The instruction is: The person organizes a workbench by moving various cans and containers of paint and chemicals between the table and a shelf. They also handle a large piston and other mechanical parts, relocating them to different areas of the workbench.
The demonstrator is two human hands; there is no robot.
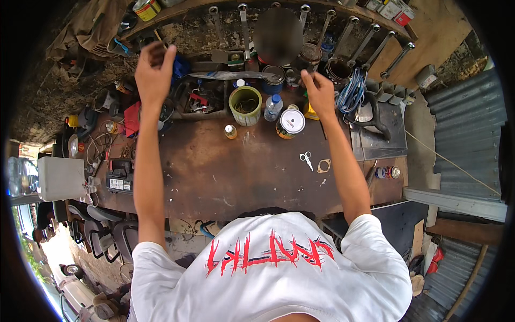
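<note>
Both arms reach over a worn brown workbench (pixel 225 177). My left hand (pixel 155 72) is raised at the back left, thumb apart from curled fingers, near a blue item; whether it holds anything is unclear. My right hand (pixel 319 92) is at the back right, fingers bent together, above a yellow box (pixel 310 112); its grip is hidden. Between the arms are a green tub (pixel 245 105), a water bottle with a blue cap (pixel 273 108), a paint can with a white lid (pixel 291 122) and a small bottle with a white cap (pixel 231 131). Small scissors (pixel 307 161) lie near a flat gasket (pixel 324 166).
Combination wrenches (pixel 342 38) hang along the back wall. An open tool tray (pixel 201 98) stands behind the bench's middle. A battery (pixel 120 175) and loose cables are at left. Coiled wire (pixel 351 94) and a spray can (pixel 387 172) are at right.
</note>
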